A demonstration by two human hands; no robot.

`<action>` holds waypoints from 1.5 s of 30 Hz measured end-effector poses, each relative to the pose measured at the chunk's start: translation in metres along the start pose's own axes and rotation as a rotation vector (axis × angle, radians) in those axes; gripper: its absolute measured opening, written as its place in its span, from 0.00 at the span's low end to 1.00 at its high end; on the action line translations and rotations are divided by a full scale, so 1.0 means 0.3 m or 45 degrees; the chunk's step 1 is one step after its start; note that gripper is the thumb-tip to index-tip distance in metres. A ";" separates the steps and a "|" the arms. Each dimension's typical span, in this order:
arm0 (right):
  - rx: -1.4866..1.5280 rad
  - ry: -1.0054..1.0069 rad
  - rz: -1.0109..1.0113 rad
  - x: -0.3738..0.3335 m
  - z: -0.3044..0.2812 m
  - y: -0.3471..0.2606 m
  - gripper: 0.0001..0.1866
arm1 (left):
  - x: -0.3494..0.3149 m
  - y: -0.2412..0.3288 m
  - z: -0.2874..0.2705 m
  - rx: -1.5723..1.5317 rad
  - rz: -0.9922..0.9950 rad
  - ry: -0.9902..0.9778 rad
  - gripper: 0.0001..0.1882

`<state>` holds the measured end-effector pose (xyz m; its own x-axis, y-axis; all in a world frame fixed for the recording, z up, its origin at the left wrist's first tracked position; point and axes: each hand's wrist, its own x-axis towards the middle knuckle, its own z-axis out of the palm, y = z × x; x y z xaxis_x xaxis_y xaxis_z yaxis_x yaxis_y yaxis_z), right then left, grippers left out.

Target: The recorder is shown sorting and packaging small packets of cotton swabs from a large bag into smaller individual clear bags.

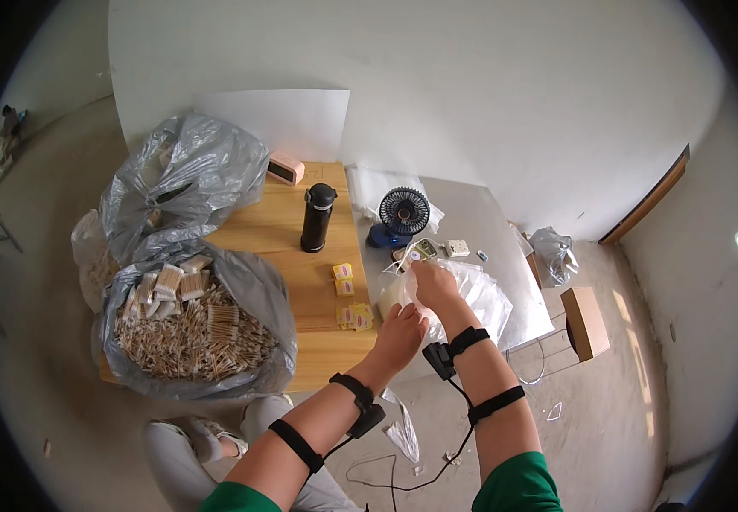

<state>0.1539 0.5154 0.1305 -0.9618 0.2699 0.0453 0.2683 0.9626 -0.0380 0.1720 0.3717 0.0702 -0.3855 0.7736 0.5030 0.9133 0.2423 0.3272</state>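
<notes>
My left hand point(401, 334) is closed at the near edge of a clear plastic bag point(393, 295), its fingertips curled over the film. Just beyond and to its right, my right hand point(435, 285) is closed on the upper part of the same bag; its fingertips are hidden behind the knuckles. More clear plastic bags point(487, 300) lie in a loose stack beside and under my right wrist. Left of my hands, small yellow packets point(355, 317) lie on the wooden table, with more yellow packets point(343, 279) a little farther back.
A grey sack point(279, 307) full of cotton swabs point(189, 341) takes up the left of the wooden table point(322, 358), another grey bag point(189, 183) behind it. A black bottle point(317, 219), a pink clock point(285, 168) and a small fan point(404, 212) stand farther back. Right sits a cardboard box point(586, 322).
</notes>
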 end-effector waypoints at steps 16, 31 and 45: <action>0.183 0.481 -0.124 -0.079 -0.039 -0.002 0.15 | 0.004 -0.016 -0.036 -0.053 0.040 0.182 0.06; 0.540 0.099 -0.096 -0.046 0.091 0.035 0.21 | -0.014 -0.011 -0.039 -0.060 -0.041 0.124 0.08; 0.299 -0.045 -0.296 0.002 0.134 0.075 0.25 | -0.001 -0.026 -0.031 -0.124 -0.018 0.317 0.05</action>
<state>0.1573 0.5363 0.0894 -0.9982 0.0385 0.0451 0.0255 0.9654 -0.2597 0.1637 0.3642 0.0748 -0.4297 0.5998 0.6750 0.8953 0.1855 0.4051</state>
